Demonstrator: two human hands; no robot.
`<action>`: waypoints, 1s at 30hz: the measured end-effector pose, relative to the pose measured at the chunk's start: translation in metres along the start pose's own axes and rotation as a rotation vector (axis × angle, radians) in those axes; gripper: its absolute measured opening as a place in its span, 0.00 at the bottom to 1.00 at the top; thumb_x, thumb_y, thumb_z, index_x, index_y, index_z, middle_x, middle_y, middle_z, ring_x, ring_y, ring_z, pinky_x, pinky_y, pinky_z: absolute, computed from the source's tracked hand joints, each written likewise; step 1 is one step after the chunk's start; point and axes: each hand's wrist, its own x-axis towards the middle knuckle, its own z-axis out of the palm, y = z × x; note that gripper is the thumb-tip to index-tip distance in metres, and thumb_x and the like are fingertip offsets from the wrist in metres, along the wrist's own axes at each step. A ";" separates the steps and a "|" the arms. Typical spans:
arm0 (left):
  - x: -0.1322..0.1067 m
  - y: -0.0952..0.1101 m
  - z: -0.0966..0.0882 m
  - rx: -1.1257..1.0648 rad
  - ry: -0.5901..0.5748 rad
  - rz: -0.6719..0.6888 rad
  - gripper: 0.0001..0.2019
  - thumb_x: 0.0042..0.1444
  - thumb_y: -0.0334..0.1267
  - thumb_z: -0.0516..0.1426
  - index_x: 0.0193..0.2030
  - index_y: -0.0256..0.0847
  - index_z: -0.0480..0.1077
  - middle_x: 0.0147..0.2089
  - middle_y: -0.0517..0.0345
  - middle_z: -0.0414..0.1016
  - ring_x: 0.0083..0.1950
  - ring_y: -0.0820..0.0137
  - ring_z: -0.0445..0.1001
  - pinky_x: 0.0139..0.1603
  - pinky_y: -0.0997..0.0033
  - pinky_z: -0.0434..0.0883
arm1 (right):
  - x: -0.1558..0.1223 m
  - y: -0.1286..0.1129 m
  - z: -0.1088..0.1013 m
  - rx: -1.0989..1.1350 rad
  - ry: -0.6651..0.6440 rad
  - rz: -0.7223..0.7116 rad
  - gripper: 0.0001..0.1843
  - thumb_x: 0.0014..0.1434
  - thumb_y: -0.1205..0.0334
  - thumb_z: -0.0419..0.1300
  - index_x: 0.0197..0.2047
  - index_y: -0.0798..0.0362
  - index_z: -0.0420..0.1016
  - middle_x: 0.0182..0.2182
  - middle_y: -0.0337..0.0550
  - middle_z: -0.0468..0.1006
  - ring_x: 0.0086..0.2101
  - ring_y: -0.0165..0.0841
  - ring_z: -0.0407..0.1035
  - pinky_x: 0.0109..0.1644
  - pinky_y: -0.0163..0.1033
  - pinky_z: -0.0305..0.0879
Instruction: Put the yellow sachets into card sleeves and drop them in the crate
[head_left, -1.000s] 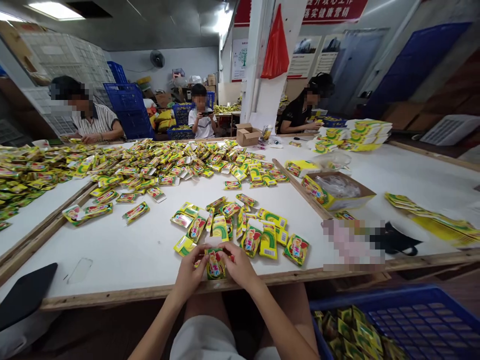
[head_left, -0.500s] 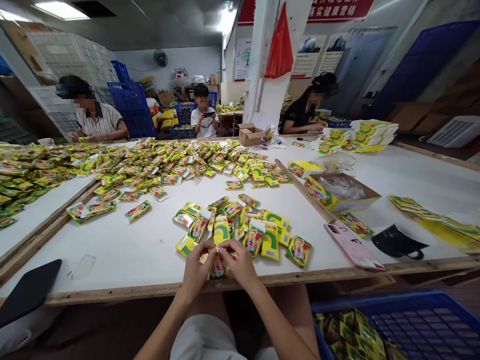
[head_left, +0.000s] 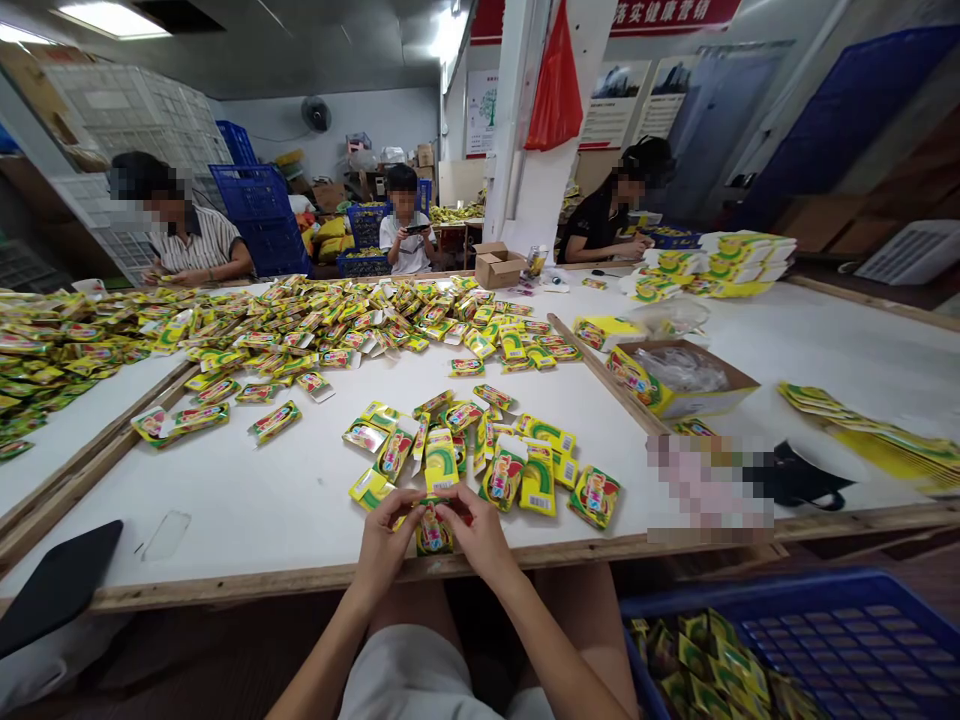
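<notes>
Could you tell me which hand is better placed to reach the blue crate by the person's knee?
Probably the right. The right hand and left hand both pinch the packet at the table edge, but the blue crate sits low on the right, so the left would have to cross over.

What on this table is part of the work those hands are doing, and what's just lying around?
In hand: left hand and right hand, both pinching one yellow packet; loose packets just beyond them; blue crate holding more packets.
Lying about: open cardboard box; small cardboard box at the far edge; red bag hanging on the pillar.
</notes>
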 end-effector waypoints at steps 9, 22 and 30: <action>-0.002 0.011 0.004 0.211 -0.083 0.101 0.15 0.59 0.41 0.54 0.52 0.43 0.69 0.51 0.49 0.73 0.49 0.63 0.74 0.49 0.62 0.71 | -0.047 -0.025 -0.074 -0.269 0.380 -0.064 0.11 0.60 0.56 0.55 0.41 0.49 0.76 0.38 0.44 0.79 0.38 0.37 0.73 0.44 0.40 0.70; 0.033 0.000 0.040 0.305 0.044 -0.187 0.26 0.49 0.44 0.61 0.52 0.41 0.57 0.38 0.53 0.75 0.34 0.62 0.75 0.33 0.66 0.67 | -0.094 -0.016 -0.127 -0.407 0.426 0.254 0.19 0.54 0.44 0.56 0.35 0.50 0.77 0.33 0.46 0.81 0.34 0.41 0.76 0.40 0.41 0.72; 0.004 0.004 0.013 -0.250 0.018 -0.186 0.21 0.49 0.45 0.63 0.46 0.41 0.61 0.33 0.57 0.75 0.33 0.69 0.74 0.31 0.73 0.69 | -0.019 0.003 -0.018 0.214 0.221 0.169 0.23 0.57 0.43 0.57 0.47 0.51 0.71 0.45 0.52 0.78 0.43 0.44 0.74 0.44 0.46 0.74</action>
